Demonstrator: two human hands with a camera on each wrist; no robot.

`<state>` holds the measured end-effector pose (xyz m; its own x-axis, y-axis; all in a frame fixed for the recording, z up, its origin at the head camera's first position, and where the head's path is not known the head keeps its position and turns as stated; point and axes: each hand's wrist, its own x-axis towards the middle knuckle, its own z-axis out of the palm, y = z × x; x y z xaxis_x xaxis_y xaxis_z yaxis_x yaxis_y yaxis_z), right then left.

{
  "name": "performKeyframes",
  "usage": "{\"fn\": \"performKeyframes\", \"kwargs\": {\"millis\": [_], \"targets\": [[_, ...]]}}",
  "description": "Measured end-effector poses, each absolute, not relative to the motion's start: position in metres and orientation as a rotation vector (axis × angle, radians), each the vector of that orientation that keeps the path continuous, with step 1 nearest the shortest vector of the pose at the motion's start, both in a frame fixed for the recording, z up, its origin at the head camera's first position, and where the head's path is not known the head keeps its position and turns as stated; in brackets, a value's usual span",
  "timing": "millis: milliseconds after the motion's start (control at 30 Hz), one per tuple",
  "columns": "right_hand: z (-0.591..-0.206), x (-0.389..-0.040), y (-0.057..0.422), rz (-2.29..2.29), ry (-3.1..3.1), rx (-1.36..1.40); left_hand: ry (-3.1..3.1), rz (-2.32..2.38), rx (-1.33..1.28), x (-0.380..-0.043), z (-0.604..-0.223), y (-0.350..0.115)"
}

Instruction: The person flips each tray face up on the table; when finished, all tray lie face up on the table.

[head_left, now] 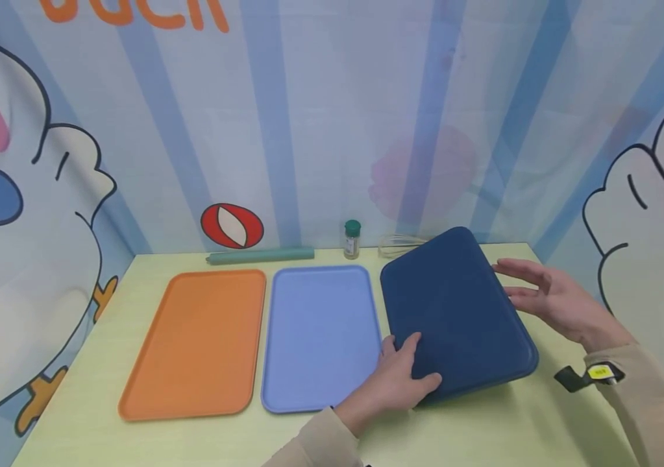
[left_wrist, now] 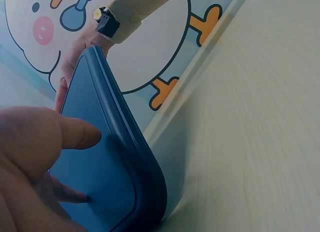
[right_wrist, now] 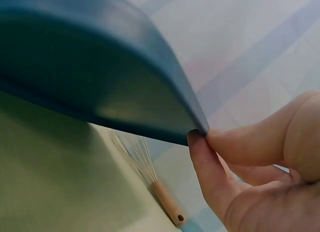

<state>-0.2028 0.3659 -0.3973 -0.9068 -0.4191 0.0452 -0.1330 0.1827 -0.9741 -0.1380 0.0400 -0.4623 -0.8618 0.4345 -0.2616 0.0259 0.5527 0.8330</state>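
Observation:
A dark blue tray (head_left: 460, 318) stands tilted on the right of the table, its right side raised and its left side low. My right hand (head_left: 559, 305) pinches the raised edge between thumb and fingers, as the right wrist view shows at close range (right_wrist: 250, 167). Spread fingers of my left hand (head_left: 398, 379) rest on the low left part of the tray's upper face. In the right wrist view the tray's underside (right_wrist: 90, 77) looks hollow within its rim. Left of it lie a light blue tray (head_left: 322, 337) and an orange tray (head_left: 197, 344).
Along the back edge of the table (head_left: 92, 389) lie a teal cylinder (head_left: 261, 255) and a whisk (right_wrist: 162, 197) with a wooden handle, partly behind the dark tray. A small jar (head_left: 352, 240) with a green lid stands between them. A printed curtain (head_left: 332, 130) hangs close behind.

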Motion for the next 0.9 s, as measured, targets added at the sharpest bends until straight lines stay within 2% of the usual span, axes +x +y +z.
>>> {"fn": "performKeyframes", "kwargs": {"millis": [567, 900], "targets": [[-0.385, -0.207, 0.355, -1.844, 2.15, -0.496, 2.347, 1.27, 0.332, -0.138, -0.462, 0.04], [-0.377, -0.21, 0.348, -1.851, 2.116, -0.576, 2.329, 1.268, 0.352, -0.139, -0.461, 0.039]]}}
